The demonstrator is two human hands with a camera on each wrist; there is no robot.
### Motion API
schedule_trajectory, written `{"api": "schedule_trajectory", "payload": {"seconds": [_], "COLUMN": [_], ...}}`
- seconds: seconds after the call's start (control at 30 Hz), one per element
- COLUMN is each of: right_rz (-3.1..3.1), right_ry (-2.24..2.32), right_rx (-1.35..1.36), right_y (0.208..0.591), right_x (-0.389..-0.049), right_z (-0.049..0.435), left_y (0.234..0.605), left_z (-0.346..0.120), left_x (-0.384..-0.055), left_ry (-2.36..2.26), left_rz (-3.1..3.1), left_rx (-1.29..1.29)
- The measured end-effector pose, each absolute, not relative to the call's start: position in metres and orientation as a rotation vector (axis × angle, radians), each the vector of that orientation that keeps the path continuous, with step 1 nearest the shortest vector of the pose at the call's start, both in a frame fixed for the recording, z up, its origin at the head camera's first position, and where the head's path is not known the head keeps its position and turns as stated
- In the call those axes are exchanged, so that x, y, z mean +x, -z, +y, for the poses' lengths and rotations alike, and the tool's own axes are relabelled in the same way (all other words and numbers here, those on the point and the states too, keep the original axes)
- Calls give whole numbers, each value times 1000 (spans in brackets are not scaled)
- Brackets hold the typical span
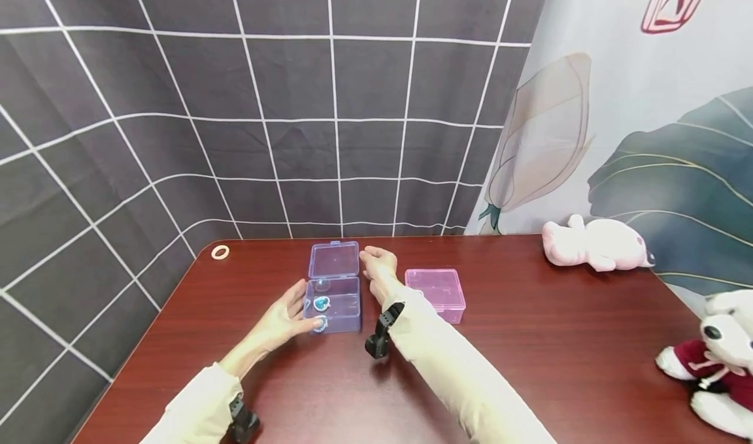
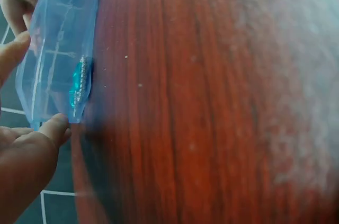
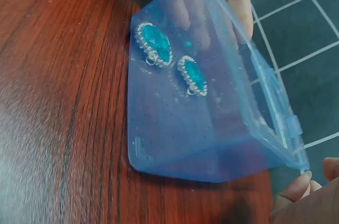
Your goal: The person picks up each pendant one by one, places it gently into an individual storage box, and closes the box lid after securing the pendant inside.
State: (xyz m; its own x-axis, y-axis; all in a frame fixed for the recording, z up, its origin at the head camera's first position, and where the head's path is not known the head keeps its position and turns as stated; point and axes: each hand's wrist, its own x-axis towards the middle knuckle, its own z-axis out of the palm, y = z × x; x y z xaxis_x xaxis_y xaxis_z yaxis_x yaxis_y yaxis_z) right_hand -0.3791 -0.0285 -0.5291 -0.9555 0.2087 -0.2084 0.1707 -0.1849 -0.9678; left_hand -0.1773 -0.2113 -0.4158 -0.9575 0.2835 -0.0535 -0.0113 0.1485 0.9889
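Note:
A see-through blue plastic box stands on the table with its hinged lid raised at the back. Inside lie blue-gem pendants with sparkling rims: one pendant near the box's end, another pendant beside it. My left hand grips the box's left end, thumb over the front rim and fingers along the outer wall. At the lid's right edge, my right hand pinches the corner between thumb and finger, as the right wrist view shows.
A pink clear box stands just right of my right forearm. A pale ring lies at the table's far left corner. On the right are a pink plush toy and a white plush dog in red. Tile-patterned cloth hangs behind the table.

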Motion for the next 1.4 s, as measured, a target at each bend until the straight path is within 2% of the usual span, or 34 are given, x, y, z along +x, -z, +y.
{"api": "schedule_trajectory", "payload": {"seconds": [0.07, 0.17, 0.23, 0.33, 0.43, 0.57, 0.97, 1.4], "right_rz": [-1974, -2015, -2061, -2146, -2153, -2123, -2286, -2700], "right_ry": [-2366, -2380, -2359, -2295, -2314, -2362, -2397, -1880], "right_rx": [-408, -404, -409, -501, -493, -388, -14, 473], "right_y": [565, 567, 540, 466, 407, 375, 371, 386], "right_x": [-406, -406, -384, -329, -283, -253, -208, -196], "right_z": [-29, -30, -30, -29, -26, -19, 2, 16], "left_y": [416, 416, 416, 417, 417, 418, 419, 422], "left_z": [-209, -207, -206, -206, -206, -206, -208, -209], "left_x": [-177, -176, -176, -176, -176, -177, -181, -177], "left_ry": [-1909, -1910, -1911, -1902, -1902, -1897, -1893, -1933], "left_rz": [2195, 2204, 2204, 2208, 2206, 2209, 2237, 2196], "left_rx": [275, 302, 307, 320, 329, 351, 346, 294]}}
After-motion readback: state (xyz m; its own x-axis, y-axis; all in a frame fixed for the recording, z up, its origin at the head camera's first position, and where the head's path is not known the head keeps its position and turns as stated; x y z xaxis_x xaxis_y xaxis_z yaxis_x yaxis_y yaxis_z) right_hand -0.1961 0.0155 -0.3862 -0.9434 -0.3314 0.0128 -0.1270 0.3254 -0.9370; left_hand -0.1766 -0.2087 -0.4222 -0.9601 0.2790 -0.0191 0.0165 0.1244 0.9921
